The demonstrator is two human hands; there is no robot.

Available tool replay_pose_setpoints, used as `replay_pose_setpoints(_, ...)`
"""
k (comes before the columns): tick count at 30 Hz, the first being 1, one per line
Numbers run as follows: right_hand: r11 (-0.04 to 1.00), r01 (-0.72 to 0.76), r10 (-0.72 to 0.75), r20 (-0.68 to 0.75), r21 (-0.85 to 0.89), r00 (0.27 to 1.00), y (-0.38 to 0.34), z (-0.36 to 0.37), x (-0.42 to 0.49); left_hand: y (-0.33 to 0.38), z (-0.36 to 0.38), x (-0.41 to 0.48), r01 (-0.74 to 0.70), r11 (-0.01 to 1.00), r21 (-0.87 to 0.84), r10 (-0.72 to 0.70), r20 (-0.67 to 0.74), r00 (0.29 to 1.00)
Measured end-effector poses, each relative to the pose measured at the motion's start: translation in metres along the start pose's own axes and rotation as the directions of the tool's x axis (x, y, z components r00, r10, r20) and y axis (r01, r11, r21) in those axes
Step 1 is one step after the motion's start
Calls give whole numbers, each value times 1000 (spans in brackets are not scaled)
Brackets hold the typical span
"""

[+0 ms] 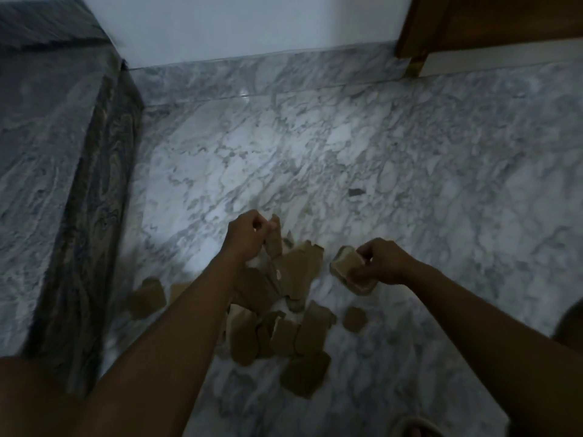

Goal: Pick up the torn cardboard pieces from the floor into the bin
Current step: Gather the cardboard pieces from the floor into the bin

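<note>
Left grip (249, 234) pinching hanging cardboard strip (273, 244), right grip (383, 263) around stacked pieces (345, 267)

left hand (249, 236) pinches a cardboard strip (273, 239) | right hand (383, 263) grips stacked cardboard pieces (348, 266) | torn cardboard pieces (284, 329) scattered on marble floor (410, 152) | stone step (47, 152) at left

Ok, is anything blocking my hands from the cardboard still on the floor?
Nothing visible. The loose pieces lie uncovered on the floor, near both hands. The left hand holds one piece, the right hand a stack. The bin is out of view.
</note>
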State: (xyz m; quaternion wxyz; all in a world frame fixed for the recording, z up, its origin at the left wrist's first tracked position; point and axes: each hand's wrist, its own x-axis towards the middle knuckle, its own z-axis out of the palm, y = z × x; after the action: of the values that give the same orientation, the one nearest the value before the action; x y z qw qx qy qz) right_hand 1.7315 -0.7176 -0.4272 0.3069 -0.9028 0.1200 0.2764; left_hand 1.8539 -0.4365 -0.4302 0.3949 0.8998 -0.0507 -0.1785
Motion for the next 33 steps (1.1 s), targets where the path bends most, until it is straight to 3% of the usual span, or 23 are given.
replay_pose_setpoints(3, 965, 40, 24, 237, -259, 971, -1, 9, -16, 17, -5, -3, -85, 990, 113, 82, 31, 996)
replay_pose_setpoints(5, 938, 66, 37, 288, -340, 957, -6, 28, -23, 24, -6, -4, -142, 970, 195, 135, 50, 990)
replay_pose_setpoints(9, 878, 85, -10, 159, -472, 987, -1, 75, -31, 29, 3, -11, -201, 949, 242, 150, 215, 965)
replay_pose_setpoints(14, 887, 69, -38, 77, -456, 996, 6, 85, -29, 35, 7, -8, -365, 890, 274, 373, 23, 927)
replay_pose_setpoints(15, 882, 69, -33, 86, -466, 996, 6, 84, -27, 39, 6, -6, -357, 892, 278, 354, 62, 933)
replay_pose_setpoints(17, 850, 75, -24, 104, -522, 994, 8, 84, -24, 44, 9, -6, -318, 894, 316, 226, 295, 928)
replay_pose_setpoints(19, 831, 65, -11, 100, -552, 995, 11, 83, -22, 40, 19, -13, -288, 881, 376, 69, 500, 863)
replay_pose_setpoints(21, 844, 47, -27, 45, -534, 999, 14, 74, -20, 27, 37, -25, -325, 828, 458, 19, 555, 831)
replay_pose_setpoints(23, 875, 28, -53, -38, -484, 998, 17, 60, -16, 13, 55, -36, -377, 794, 476, 81, 532, 843)
replay_pose_setpoints(25, 882, 31, -99, -120, -470, 988, 21, 48, -14, 3, 65, -44, -334, 836, 436, 112, 460, 881)
replay_pose_setpoints(27, 868, 49, -153, -173, -494, 973, 24, 45, -14, -4, 67, -50, -247, 873, 422, 56, 416, 908)
replay_pose_setpoints(30, 874, 46, -146, -170, -484, 975, 25, 56, -17, -12, 71, -61, -146, 821, 552, -74, 356, 932)
replay_pose_setpoints(33, 898, 61, -154, -182, -436, 971, 26, 75, -16, -17, 82, -68, -86, 824, 560, -98, 290, 952)
